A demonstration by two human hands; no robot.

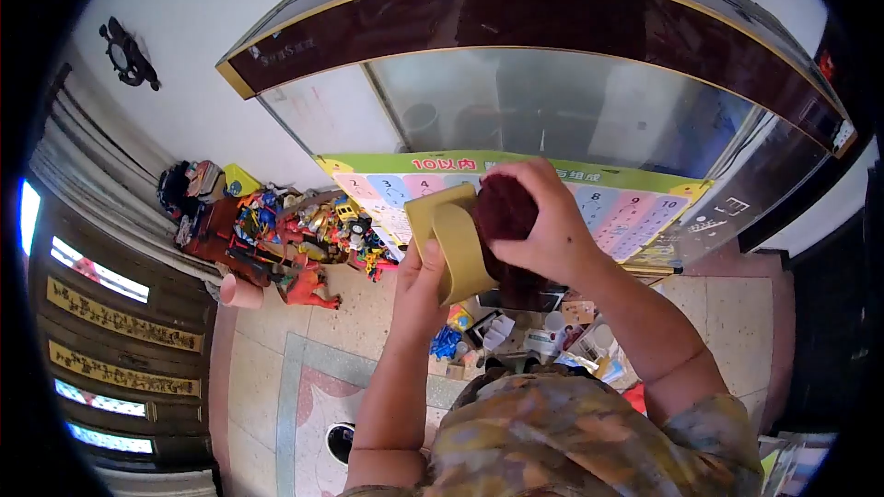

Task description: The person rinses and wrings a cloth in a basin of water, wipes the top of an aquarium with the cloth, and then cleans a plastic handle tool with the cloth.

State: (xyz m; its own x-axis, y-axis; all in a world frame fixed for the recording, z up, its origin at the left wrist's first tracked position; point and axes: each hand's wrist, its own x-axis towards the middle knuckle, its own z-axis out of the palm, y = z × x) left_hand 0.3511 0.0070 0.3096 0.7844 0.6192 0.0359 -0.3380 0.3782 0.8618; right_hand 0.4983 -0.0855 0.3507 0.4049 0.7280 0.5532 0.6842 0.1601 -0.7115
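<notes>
My left hand (422, 283) is closed on a mustard-yellow holder (463, 253), which has a flat back plate and a wide curved band; its exact kind I cannot make out. Bunched dark red cloth (506, 210), soft-looking, is gripped between the thumb and fingers of my right hand (552, 225). The cloth hangs down right beside the yellow band, and its lower part is in shadow. Whether some of it lies inside the band is hidden. Both hands are raised in front of a glass cabinet (460, 97).
A number chart (663, 207) covers the cabinet's lower front. Many toys (313, 225) are heaped at the left, near a pink bucket (241, 293). Boxes, papers and a blue plastic bag (446, 342) lie on the floor close to my feet.
</notes>
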